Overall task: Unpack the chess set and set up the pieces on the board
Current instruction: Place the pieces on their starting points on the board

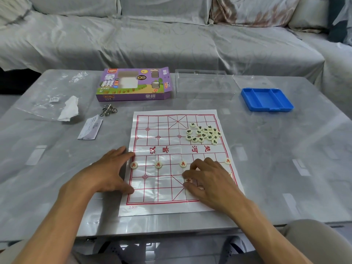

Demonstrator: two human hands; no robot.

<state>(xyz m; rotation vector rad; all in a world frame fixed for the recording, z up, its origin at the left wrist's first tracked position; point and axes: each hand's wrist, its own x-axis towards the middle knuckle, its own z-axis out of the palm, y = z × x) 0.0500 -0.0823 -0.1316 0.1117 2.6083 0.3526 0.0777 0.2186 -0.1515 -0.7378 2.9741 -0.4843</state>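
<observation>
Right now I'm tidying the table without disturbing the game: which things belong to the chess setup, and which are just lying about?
Belongs to the job:
paper board
red pieces in a row
pile of dark-lettered pieces
purple box
blue tray
clear lid

Lying about:
crumpled tissue
metal ring puzzle
leaflet
plastic bag

Bare bench (266,153) lies right of the board (162,187); black pieces (204,134) crowd its far right corner

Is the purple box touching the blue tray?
Apart. The head view shows the purple box left and the blue tray far right, with bare table and a clear lid between them.
</observation>
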